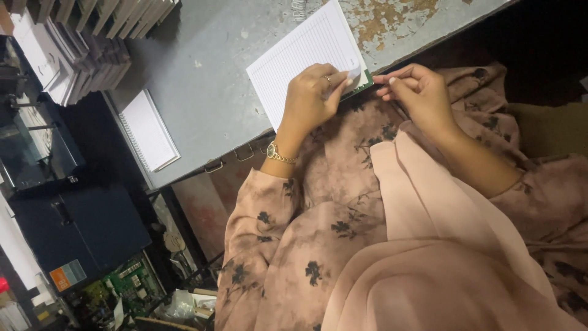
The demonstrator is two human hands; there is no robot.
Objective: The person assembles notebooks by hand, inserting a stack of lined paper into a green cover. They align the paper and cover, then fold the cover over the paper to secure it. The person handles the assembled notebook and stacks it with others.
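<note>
The left hand covers the lower corner of the lined pad, so the pad's edge there and whatever its fingertips press cannot be made out, and the pad's top corner is cut off by the upper edge of the frame. The right hand curls at the table edge, and whether it pinches anything is too small to tell. The stacks at upper left run out of the frame, and the clutter at lower left is too dark and blurred to identify.
</note>
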